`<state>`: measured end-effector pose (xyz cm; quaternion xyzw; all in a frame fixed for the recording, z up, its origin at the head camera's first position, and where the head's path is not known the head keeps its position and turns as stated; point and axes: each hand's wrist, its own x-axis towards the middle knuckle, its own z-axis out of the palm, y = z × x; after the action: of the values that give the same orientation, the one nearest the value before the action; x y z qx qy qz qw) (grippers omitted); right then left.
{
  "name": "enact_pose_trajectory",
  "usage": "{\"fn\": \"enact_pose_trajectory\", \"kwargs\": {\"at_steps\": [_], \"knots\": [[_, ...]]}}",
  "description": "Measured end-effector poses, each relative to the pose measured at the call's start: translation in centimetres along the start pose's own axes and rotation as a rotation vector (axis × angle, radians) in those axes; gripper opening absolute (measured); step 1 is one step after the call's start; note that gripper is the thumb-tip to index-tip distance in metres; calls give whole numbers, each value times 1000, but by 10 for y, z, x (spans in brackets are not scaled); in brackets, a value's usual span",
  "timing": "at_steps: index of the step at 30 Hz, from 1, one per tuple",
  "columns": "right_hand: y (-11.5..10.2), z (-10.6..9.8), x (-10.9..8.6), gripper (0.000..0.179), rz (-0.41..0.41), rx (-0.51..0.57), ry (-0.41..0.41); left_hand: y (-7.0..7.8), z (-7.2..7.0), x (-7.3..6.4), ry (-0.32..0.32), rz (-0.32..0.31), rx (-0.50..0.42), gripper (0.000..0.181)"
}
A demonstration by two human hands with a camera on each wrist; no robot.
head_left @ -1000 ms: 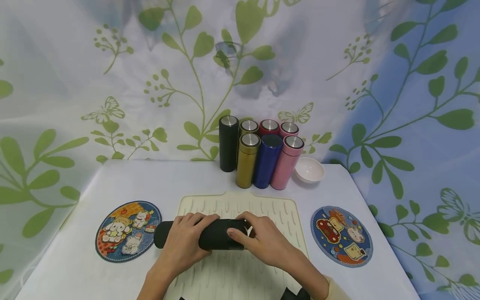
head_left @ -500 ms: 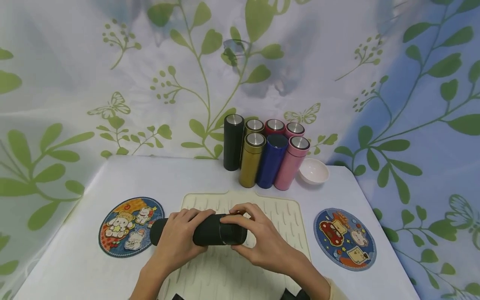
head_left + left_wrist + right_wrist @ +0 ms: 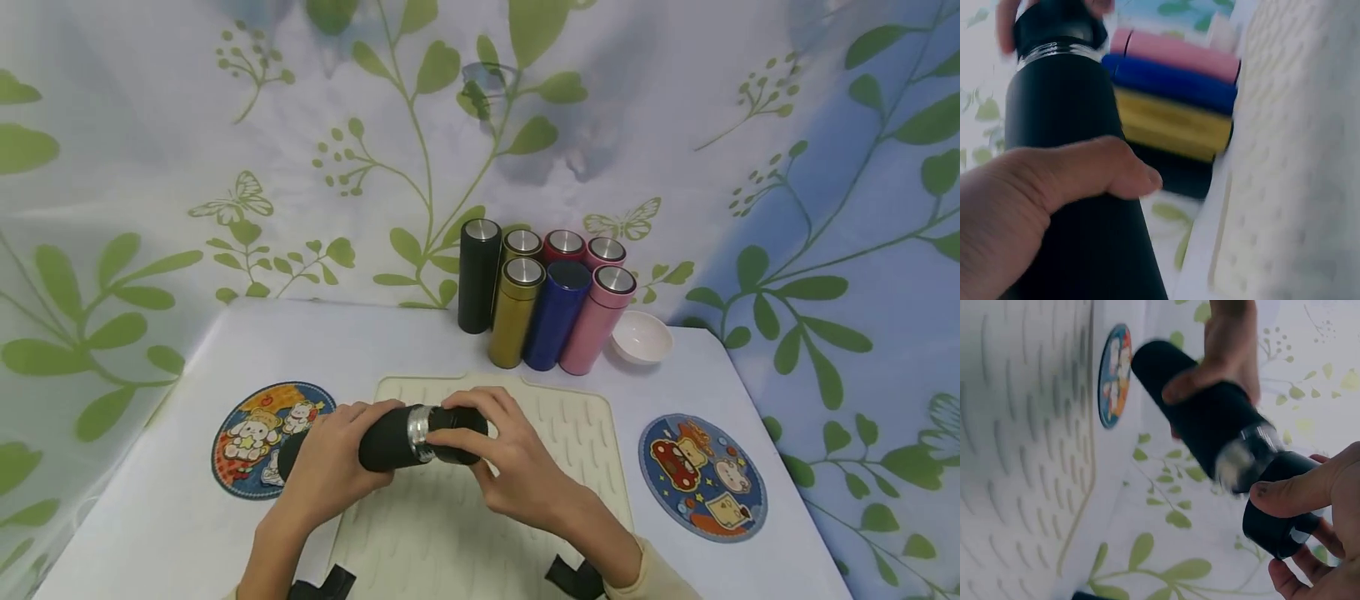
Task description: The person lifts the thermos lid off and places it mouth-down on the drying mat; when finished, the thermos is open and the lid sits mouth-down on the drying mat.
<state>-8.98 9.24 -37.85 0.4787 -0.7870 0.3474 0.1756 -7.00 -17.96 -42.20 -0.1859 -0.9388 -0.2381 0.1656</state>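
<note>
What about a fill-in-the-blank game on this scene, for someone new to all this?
1. The left hand grips a bottle coloured ____.
2. The right hand holds the lid; the neck beside it is ____ in colour.
3. ____ other bottles stand upright.
4. The round mats number ____.

Missing words: black; silver; seven; two.
</note>
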Motion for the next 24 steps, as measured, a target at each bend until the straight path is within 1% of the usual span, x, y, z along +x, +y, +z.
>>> {"fn": "enact_pose_trajectory", "kwargs": {"at_steps": [1, 3, 6, 10, 13, 15, 16, 17, 20, 22, 24], "knots": [[2, -3, 0, 64, -5, -8, 15, -4, -3, -2, 2, -26, -16, 84], [6, -9, 0, 64, 0, -20, 44, -12, -9, -8, 33, -80, -49, 86], [16, -11, -2, 69, 63, -19, 49, -23, -19, -17, 124, -128, -119, 87], [31, 4, -7, 79, 182, -18, 5, -31, -29, -24, 259, -162, -194, 89], [39, 21, -8, 76, 255, 12, -41, -32, -35, -26, 350, -174, -222, 86], [44, 33, -5, 72, 286, 31, -77, -34, -37, -26, 393, -190, -239, 85], [46, 39, -3, 70, 291, 34, -92, -35, -38, -26, 402, -205, -251, 85], [48, 45, 0, 68, 293, 32, -105, -37, -39, -26, 402, -232, -262, 86], [55, 61, 8, 67, 295, 4, -139, -41, -41, -25, 386, -329, -314, 86], [59, 71, 12, 66, 314, -7, -162, -45, -42, -24, 376, -381, -360, 84], [63, 80, 15, 65, 341, -6, -188, -49, -42, -21, 376, -421, -387, 83]]}}
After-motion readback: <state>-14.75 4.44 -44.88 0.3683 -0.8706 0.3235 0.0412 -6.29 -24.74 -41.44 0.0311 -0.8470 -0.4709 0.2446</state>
